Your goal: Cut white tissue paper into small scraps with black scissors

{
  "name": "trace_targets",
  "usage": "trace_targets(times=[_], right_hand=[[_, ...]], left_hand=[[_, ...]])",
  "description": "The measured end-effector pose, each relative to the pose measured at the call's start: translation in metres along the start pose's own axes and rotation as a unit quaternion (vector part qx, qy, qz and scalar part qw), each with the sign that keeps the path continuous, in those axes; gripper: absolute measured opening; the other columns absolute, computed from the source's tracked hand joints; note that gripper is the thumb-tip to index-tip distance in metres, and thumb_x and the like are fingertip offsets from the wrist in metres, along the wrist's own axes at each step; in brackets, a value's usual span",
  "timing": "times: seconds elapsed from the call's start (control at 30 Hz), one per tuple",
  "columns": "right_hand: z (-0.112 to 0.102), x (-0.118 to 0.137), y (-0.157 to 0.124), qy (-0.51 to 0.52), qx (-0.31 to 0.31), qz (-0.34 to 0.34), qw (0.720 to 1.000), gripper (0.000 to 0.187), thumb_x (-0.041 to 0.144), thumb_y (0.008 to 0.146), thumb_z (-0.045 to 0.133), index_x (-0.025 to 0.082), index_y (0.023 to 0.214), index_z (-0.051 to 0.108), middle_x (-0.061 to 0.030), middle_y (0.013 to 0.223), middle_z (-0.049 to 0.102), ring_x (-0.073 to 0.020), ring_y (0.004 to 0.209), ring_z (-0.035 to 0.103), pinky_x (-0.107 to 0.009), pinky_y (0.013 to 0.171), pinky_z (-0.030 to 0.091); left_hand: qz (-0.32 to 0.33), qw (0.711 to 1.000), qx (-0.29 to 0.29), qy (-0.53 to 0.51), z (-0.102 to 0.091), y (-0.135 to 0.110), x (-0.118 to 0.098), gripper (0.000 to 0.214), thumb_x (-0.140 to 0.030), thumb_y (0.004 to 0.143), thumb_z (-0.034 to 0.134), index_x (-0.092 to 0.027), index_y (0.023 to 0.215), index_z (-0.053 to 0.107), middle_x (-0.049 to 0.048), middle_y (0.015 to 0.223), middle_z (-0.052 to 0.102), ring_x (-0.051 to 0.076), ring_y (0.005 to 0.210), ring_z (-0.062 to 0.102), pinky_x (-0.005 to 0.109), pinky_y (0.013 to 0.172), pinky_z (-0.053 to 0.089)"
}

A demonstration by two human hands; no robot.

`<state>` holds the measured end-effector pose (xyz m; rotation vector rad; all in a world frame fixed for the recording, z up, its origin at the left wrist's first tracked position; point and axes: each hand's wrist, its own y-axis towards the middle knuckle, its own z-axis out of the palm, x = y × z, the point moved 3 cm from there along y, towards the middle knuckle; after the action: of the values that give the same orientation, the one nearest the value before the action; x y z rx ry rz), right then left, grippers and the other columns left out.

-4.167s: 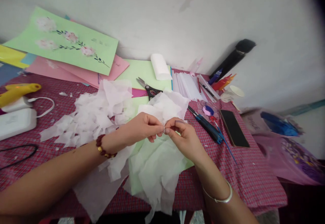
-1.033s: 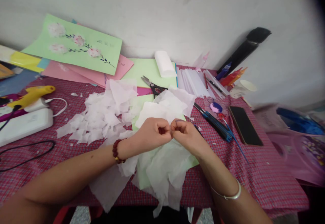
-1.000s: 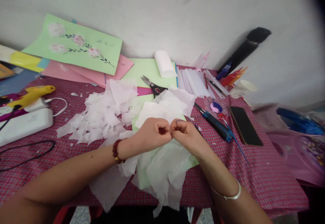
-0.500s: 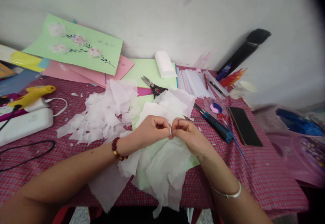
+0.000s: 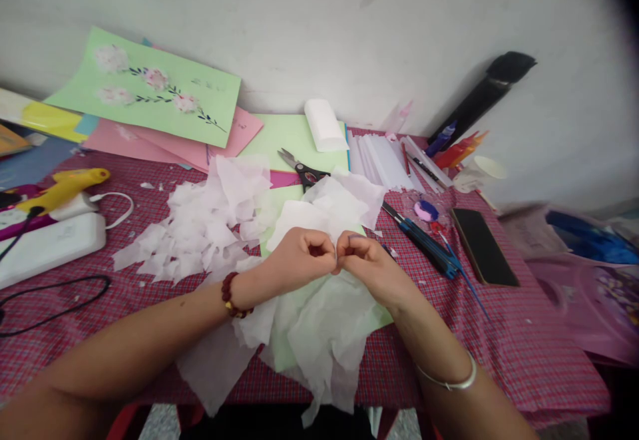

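My left hand (image 5: pixel 307 253), with a beaded bracelet at its wrist, meets my right hand (image 5: pixel 367 260) over the middle of the table. Thumb and fingers of both are pinched together on a tiny bit of white tissue paper, mostly hidden between the fingertips. Under and in front of them lie crumpled sheets of white tissue paper (image 5: pixel 327 333), partly over a green sheet (image 5: pixel 382 320). A heap of torn tissue pieces (image 5: pixel 192 227) spreads to the left. Just beyond the hands rests a pair of scissors (image 5: pixel 304 170) with black handles.
A green card with paper flowers (image 5: pixel 164 120) leans at the back left. On the left are a yellow glue gun (image 5: pixel 64 187) and a white power strip (image 5: pixel 54 250). To the right lie a blue-black utility knife (image 5: pixel 424 243), a paint palette (image 5: pixel 424 210), a phone (image 5: pixel 484 247) and a paper cup (image 5: pixel 482 172).
Both hands stay pinched together in nearly the same place, their fingertips shifting only slightly. The surrounding things have not moved on the table.
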<state>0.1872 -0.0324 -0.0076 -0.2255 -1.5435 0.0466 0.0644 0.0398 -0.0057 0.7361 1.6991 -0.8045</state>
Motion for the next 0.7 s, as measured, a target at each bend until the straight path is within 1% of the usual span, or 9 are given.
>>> trace_targets(times=[0.13, 0.23, 0.4, 0.57, 0.7], right_hand=[[-0.0003, 0.0002, -0.0003, -0.002, 0.005, 0.025, 1.0, 0.007, 0.019, 0.065, 0.056, 0.022, 0.061, 0.052, 0.0045, 0.06, 0.053, -0.0141, 0.062, 0.048, -0.028, 0.064, 0.037], [-0.0009, -0.0002, -0.0005, -0.02, 0.008, 0.033, 0.999, 0.005, 0.021, 0.066, 0.057, 0.022, 0.064, 0.053, 0.0042, 0.061, 0.054, -0.0139, 0.062, 0.048, -0.028, 0.063, 0.036], [-0.0018, -0.0041, 0.0006, -0.038, -0.005, 0.024, 0.999, 0.005, 0.017, 0.061, 0.053, 0.022, 0.059, 0.051, 0.0063, 0.059, 0.045, -0.0116, 0.057, 0.04, -0.026, 0.056, 0.031], [-0.0005, -0.0041, 0.0011, -0.01, -0.003, 0.02, 1.0, 0.007, 0.017, 0.06, 0.054, 0.022, 0.057, 0.051, 0.0065, 0.057, 0.043, -0.0121, 0.058, 0.04, -0.026, 0.057, 0.031], [-0.0001, -0.0039, 0.0007, 0.043, 0.003, 0.042, 0.998, 0.007, 0.016, 0.06, 0.057, 0.021, 0.058, 0.053, 0.0067, 0.057, 0.048, -0.0117, 0.057, 0.043, -0.026, 0.059, 0.033]], left_hand=[[-0.01, 1.0, 0.021, -0.011, -0.0017, 0.0008, 0.0005, 0.013, -0.02, 0.068, 0.053, -0.014, 0.062, 0.062, -0.003, 0.057, 0.053, 0.007, 0.054, 0.039, 0.02, 0.05, 0.028], [-0.006, 1.0, 0.02, -0.008, -0.0014, 0.001, 0.0014, 0.012, -0.02, 0.068, 0.053, -0.014, 0.06, 0.059, -0.004, 0.055, 0.05, 0.007, 0.053, 0.037, 0.02, 0.049, 0.027], [-0.001, 1.0, 0.012, -0.006, 0.0019, 0.0, 0.0019, 0.009, -0.018, 0.064, 0.054, -0.015, 0.056, 0.053, -0.0056, 0.053, 0.046, 0.006, 0.052, 0.035, 0.02, 0.05, 0.028], [-0.02, 0.999, 0.009, -0.025, 0.0024, -0.0014, -0.0017, 0.007, -0.017, 0.062, 0.052, -0.014, 0.058, 0.057, -0.0042, 0.054, 0.049, 0.007, 0.053, 0.037, 0.02, 0.049, 0.027], [-0.028, 0.999, 0.013, -0.044, 0.0007, -0.0018, -0.0043, 0.009, -0.018, 0.064, 0.053, -0.014, 0.058, 0.059, -0.004, 0.055, 0.049, 0.007, 0.053, 0.036, 0.02, 0.05, 0.027]])
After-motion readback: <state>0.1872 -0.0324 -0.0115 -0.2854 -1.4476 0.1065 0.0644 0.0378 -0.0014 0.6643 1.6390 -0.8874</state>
